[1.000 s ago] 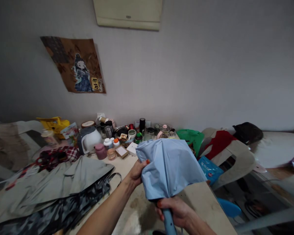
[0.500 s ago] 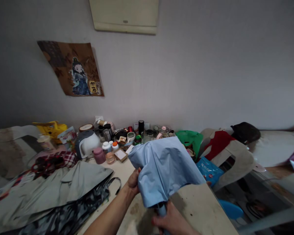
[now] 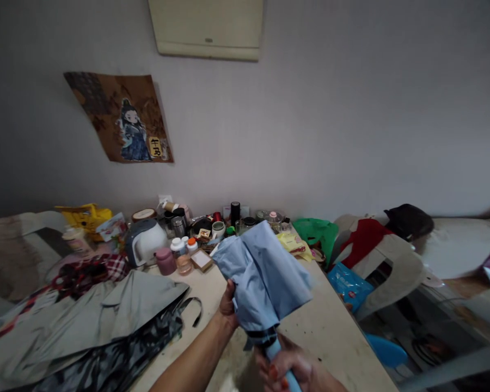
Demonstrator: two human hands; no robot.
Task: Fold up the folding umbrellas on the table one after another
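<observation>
A light blue umbrella (image 3: 265, 272), its canopy loosely folded, tilts over the table in front of me. My right hand (image 3: 286, 365) is wrapped around its blue handle at the lower end. At the left side of the canopy, my left hand (image 3: 229, 306) grips the fabric; the thumb shows while most of the fingers are behind the cloth. A dark band (image 3: 263, 335) shows where the canopy meets the handle.
Left of my forearm lie grey cloth (image 3: 114, 310) and a camouflage-patterned piece (image 3: 147, 337). Behind stand an electric kettle (image 3: 147, 242), a pink jar (image 3: 165, 261) and a small box (image 3: 201, 259). A yellow packet (image 3: 296, 245) and green bag (image 3: 318, 233) are at right, beside a chair (image 3: 396, 267).
The umbrella's canopy has swung in and narrowed on its right side, uncovering the yellow packet. The handle now tilts more to the lower right, with my right hand still around it.
</observation>
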